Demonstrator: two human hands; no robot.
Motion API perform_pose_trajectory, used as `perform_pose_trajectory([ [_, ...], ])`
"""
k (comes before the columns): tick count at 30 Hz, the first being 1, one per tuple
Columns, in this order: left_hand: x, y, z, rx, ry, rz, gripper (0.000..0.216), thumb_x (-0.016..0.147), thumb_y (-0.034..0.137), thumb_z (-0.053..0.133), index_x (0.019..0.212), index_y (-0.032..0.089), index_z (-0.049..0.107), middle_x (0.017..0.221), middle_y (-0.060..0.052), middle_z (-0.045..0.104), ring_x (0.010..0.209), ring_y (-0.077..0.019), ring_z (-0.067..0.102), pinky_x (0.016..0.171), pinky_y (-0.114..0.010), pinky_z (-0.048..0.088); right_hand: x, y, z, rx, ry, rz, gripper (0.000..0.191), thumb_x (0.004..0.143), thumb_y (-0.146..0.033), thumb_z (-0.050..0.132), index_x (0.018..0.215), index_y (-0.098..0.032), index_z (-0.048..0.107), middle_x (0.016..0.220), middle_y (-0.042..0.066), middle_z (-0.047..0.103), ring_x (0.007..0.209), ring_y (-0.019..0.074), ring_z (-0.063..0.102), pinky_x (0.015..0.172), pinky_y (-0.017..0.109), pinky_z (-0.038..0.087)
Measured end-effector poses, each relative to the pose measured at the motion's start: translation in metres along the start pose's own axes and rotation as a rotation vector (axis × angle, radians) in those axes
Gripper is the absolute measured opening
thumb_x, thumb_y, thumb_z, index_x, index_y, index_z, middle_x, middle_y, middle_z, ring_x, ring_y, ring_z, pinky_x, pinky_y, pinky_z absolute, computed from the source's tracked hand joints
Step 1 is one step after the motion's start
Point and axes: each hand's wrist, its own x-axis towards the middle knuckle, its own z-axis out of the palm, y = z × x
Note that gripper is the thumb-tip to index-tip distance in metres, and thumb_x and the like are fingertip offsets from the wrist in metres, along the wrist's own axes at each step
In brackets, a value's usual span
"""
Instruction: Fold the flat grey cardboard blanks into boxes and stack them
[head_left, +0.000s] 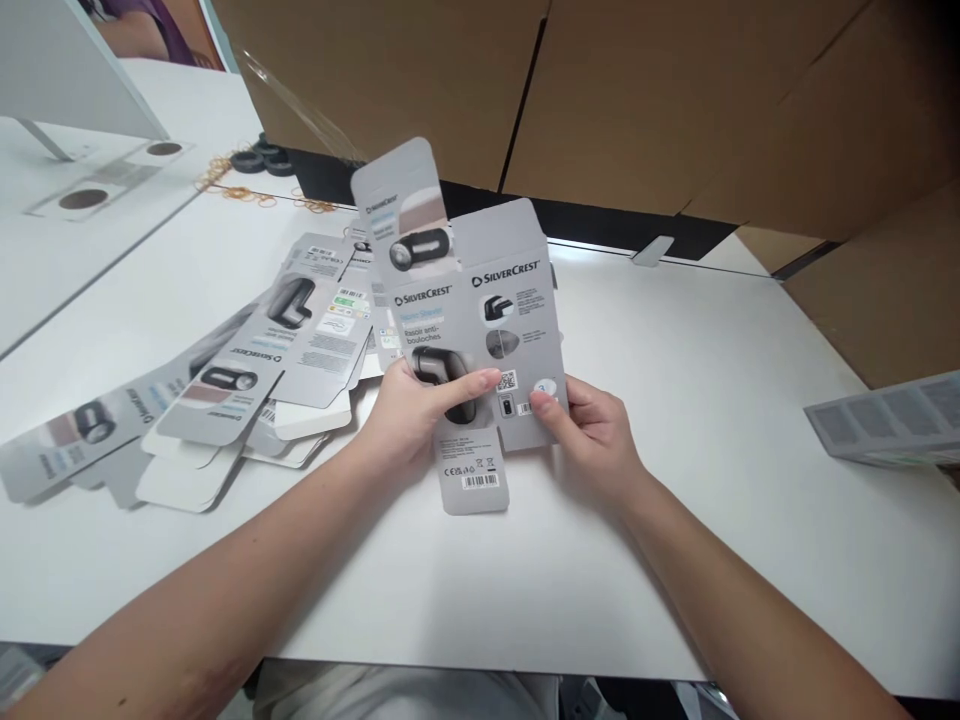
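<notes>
A grey printed carton blank (517, 290) stands raised over the white table, its flaps spread and its panels slightly angled to each other. It bears the SilverCrest name and a picture of a fabric shaver. My left hand (409, 410) grips the left panel near the bottom, thumb across the front. On the right edge, my right hand (596, 425) pinches the blank, thumb beside a small round sticker. The fingers behind the card are hidden. Left of my hands lies a loose pile of flat carton blanks (259, 340), overlapping each other.
Large brown cardboard boxes (637, 110) wall off the table's back. Rubber bands (240, 190) and dark round rings (262, 158) lie at the back left. A grey printed carton (892, 415) stands at the right edge. Part of another person's arm (135, 30) shows top left.
</notes>
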Motion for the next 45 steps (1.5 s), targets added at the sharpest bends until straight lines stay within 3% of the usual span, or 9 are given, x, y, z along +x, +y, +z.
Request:
perform_pose_trajectory([
  [4,-0.002,0.008,0.003,-0.063,0.032,0.036,0.052,0.078,0.053,0.12,0.112,0.023,0.094,0.113,-0.009,0.094,0.096,-0.0296,0.089,0.079,-0.04,0.074,0.0,0.0,-0.005,-0.042,-0.065,0.014,0.049,0.12,-0.065,0.081,0.096,-0.023,0.085,0.088,0.005,0.083,0.076,0.0217,0.073,0.066,0.032,0.058],
  [10,-0.002,0.015,0.001,0.008,0.131,0.113,0.049,0.073,0.048,0.121,0.103,0.021,0.093,0.108,-0.01,0.095,0.088,-0.0315,0.089,0.073,-0.04,0.072,0.001,0.001,-0.006,-0.075,-0.12,-0.018,0.048,0.122,-0.062,0.077,0.095,-0.022,0.082,0.086,0.004,0.081,0.072,0.0189,0.069,0.063,0.03,0.054],
  [16,0.002,0.01,0.004,-0.049,0.088,0.143,0.06,0.076,0.051,0.121,0.119,0.023,0.09,0.134,-0.011,0.094,0.133,-0.0372,0.087,0.118,-0.051,0.073,0.001,-0.002,-0.003,-0.106,0.04,-0.037,0.046,0.115,-0.06,0.087,0.086,-0.024,0.08,0.075,0.0,0.075,0.065,0.0183,0.066,0.058,0.031,0.055],
  [20,0.0,0.011,0.007,-0.073,0.057,0.134,0.075,0.084,0.051,0.118,0.145,0.029,0.08,0.151,-0.01,0.088,0.152,-0.0389,0.079,0.131,-0.056,0.066,0.001,0.004,-0.003,-0.112,0.204,-0.148,0.023,0.109,-0.051,0.098,0.121,-0.031,0.096,0.104,0.003,0.093,0.08,0.0242,0.085,0.071,0.038,0.073],
  [24,-0.005,0.007,0.006,-0.077,-0.05,0.026,0.087,0.087,0.057,0.115,0.157,0.035,0.07,0.168,-0.011,0.079,0.163,-0.0429,0.072,0.132,-0.061,0.065,0.001,0.012,-0.006,-0.18,0.174,-0.303,0.039,0.112,-0.049,0.097,0.148,-0.037,0.093,0.117,0.003,0.096,0.082,0.0241,0.087,0.073,0.039,0.078],
  [29,-0.007,0.004,0.004,-0.08,-0.131,-0.052,0.084,0.09,0.057,0.112,0.157,0.031,0.068,0.158,-0.014,0.084,0.15,-0.0447,0.08,0.119,-0.058,0.071,0.002,0.019,-0.01,-0.255,0.001,-0.519,0.079,0.11,-0.064,0.097,0.18,-0.039,0.071,0.119,0.005,0.094,0.071,0.0209,0.08,0.062,0.036,0.075],
  [37,-0.006,0.008,0.003,-0.095,-0.086,-0.134,0.082,0.084,0.056,0.109,0.149,0.023,0.071,0.145,-0.018,0.089,0.14,-0.0488,0.084,0.113,-0.061,0.071,0.004,0.017,-0.009,-0.38,0.006,-0.636,0.105,0.099,-0.071,0.104,0.189,-0.037,0.06,0.114,0.005,0.092,0.069,0.0201,0.076,0.057,0.034,0.072],
  [40,-0.007,0.007,0.003,-0.094,-0.141,-0.147,0.08,0.087,0.055,0.109,0.151,0.023,0.072,0.15,-0.019,0.087,0.142,-0.0486,0.083,0.113,-0.061,0.072,0.004,0.012,-0.009,-0.473,0.067,-0.709,0.099,0.101,-0.063,0.106,0.187,-0.039,0.061,0.108,0.003,0.089,0.066,0.0195,0.072,0.057,0.034,0.069],
  [45,-0.009,0.0,0.002,-0.077,-0.202,-0.224,0.08,0.091,0.053,0.109,0.157,0.025,0.072,0.152,-0.02,0.086,0.146,-0.048,0.082,0.114,-0.061,0.073,0.0,0.006,-0.006,-0.586,0.135,-0.867,0.052,0.118,-0.026,0.09,0.166,-0.041,0.081,0.09,-0.002,0.072,0.062,0.0163,0.068,0.054,0.032,0.06],
])
